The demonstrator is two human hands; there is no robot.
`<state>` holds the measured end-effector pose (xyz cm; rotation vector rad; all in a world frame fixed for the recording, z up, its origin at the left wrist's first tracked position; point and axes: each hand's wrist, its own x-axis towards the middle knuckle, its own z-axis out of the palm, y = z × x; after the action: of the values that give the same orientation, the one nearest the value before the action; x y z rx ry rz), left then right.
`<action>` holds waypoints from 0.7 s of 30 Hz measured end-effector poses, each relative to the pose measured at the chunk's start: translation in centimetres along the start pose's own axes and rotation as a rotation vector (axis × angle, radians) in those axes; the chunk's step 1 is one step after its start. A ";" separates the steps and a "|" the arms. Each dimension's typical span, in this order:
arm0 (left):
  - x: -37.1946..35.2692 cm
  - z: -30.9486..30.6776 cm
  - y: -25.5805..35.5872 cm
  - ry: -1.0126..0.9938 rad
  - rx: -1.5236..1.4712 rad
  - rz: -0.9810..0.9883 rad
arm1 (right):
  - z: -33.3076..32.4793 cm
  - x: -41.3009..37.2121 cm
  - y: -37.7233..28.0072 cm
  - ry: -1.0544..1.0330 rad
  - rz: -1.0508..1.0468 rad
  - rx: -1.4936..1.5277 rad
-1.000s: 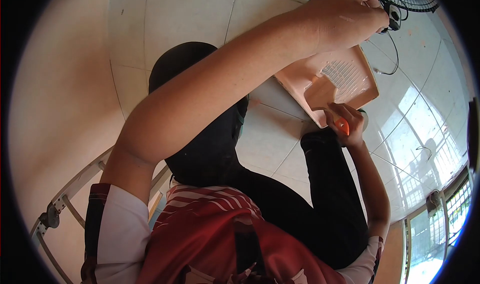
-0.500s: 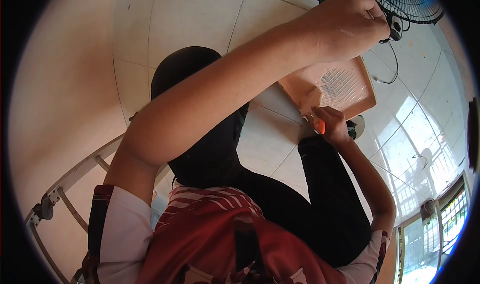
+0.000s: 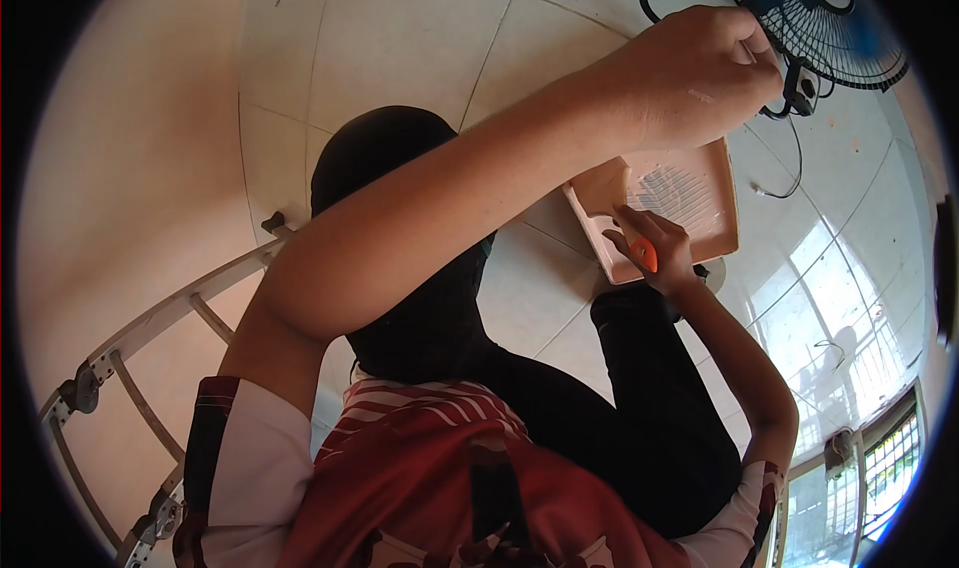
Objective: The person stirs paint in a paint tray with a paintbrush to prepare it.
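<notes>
My left hand [image 3: 714, 73] is raised over the far end of a paint tray [image 3: 727, 208], its fingers curled closed. Whether anything is inside them is hidden. My right hand [image 3: 675, 258] is at the tray's near side, wrapped round an orange-handled paint tool [image 3: 649, 257]. The tool's broad head looks coated in pink paint and sits over the left part of the tray; its exact kind is hard to make out. Pink paint covers the tray, with a ridged patch in the middle. My left forearm and hand hide its far edge.
A black wire fan [image 3: 839, 28] stands on the tiles at the upper right, with a cable [image 3: 797, 163] trailing from it. A metal ladder [image 3: 150, 313] is along the left by the wall. My bent legs [image 3: 639, 368] are close to the tray.
The view has shifted, bringing more of the fan into sight. The tool's head has moved left and farther up over the tray. My left hand remains raised and closed.
</notes>
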<state>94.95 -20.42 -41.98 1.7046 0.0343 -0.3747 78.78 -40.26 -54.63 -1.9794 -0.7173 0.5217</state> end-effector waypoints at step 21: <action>0.5 1.9 -0.2 -0.100 0.021 0.002 | -2.1 -0.9 1.1 0.048 -0.022 -0.048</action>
<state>94.93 -22.27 -42.51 1.7044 -0.0443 -0.4594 79.63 -42.59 -54.51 -2.0191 -0.7266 0.4460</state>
